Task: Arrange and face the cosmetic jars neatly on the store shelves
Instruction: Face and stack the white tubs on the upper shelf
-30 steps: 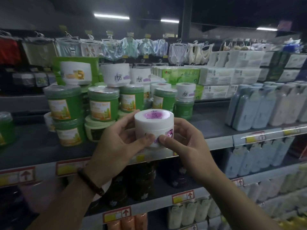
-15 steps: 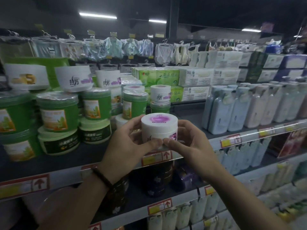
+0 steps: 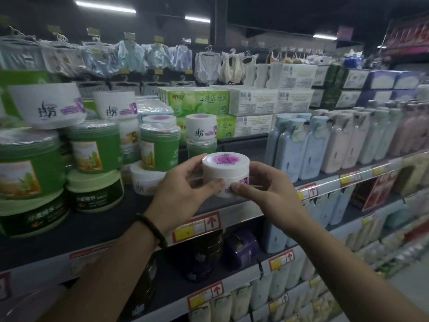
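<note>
A white jar [image 3: 226, 169] with a purple lid label is held between my left hand [image 3: 183, 194] and my right hand [image 3: 267, 194], just above the dark shelf [image 3: 99, 224] near its front edge. Both thumbs press on its front label. To the left, green jars [image 3: 96, 147] and white jars [image 3: 47, 105] stand stacked in uneven piles. One white jar [image 3: 145, 181] sits low just left of my left hand. Another white jar [image 3: 200, 129] tops a green one behind the held jar.
Rows of pale blue and pink bottles [image 3: 336, 140] fill the shelf to the right. Green and white tissue packs [image 3: 232, 105] sit behind the jars. Dark and purple jars [image 3: 241, 247] stand on the shelf below. Price tags [image 3: 197, 226] line the shelf edges.
The view has shifted right and closer to the shelf. The held jar has turned a little in my hands, showing more of the purple "3" on lid and label.
</note>
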Available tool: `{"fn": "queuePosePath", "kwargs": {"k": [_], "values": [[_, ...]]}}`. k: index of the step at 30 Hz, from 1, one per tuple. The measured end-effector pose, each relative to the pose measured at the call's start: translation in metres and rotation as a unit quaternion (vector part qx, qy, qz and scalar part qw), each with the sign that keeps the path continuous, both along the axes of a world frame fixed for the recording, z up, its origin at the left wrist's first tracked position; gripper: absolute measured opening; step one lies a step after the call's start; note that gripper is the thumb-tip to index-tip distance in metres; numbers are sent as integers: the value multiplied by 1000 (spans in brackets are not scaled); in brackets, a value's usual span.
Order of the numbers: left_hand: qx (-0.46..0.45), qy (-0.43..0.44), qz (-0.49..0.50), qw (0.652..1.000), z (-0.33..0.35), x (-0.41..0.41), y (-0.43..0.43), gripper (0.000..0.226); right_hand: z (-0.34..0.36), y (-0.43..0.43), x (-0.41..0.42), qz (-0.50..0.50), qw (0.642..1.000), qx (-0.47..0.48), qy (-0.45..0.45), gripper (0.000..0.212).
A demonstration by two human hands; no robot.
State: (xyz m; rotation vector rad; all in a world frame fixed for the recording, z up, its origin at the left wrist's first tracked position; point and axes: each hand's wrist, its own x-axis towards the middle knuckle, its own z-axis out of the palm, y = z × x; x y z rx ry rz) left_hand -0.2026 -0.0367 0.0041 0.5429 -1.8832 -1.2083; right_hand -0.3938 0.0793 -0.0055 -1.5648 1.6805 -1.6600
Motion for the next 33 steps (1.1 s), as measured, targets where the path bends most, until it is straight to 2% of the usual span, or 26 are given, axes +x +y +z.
{"fn": "queuePosePath", "kwargs": {"k": [4,12,17,23,33], "values": [[-8,-18,20,1000,-5,-20,-9,69,-2,-7,-23,6,998,14,54,51],[-8,-43,49,998,-10,-55,-19,78,-13,-24,-68,7,996,38,75,59],[-24,-75,70,994,-16,-69,-22,70,-18,-26,-75,-4,994,40,101,71],[-38,-104,81,991,-22,-79,-27,71,-22,-26,-81,-23,988,57,139,62],[-45,-121,72,989,-25,-85,-29,66,-21,-24,-85,-37,981,83,171,63]]}}
